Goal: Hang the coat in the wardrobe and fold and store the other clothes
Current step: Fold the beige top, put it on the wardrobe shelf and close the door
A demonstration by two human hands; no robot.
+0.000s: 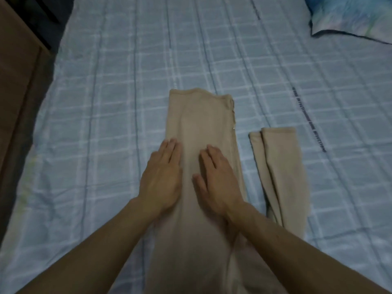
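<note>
A beige garment (199,119) lies folded lengthwise on the bed, running from the middle of the view down to the near edge. Its two sleeves (280,170) stick out together to the right, side by side on the sheet. My left hand (163,177) lies flat on the garment's left edge with straight fingers. My right hand (218,179) presses flat on its middle, fingers straight and slightly spread. Neither hand grips the cloth. No coat or wardrobe is in view.
The bed is covered by a light blue checked sheet (106,92). A blue patterned pillow (352,15) lies at the far right corner. A brown piece of furniture (17,71) stands along the bed's left side.
</note>
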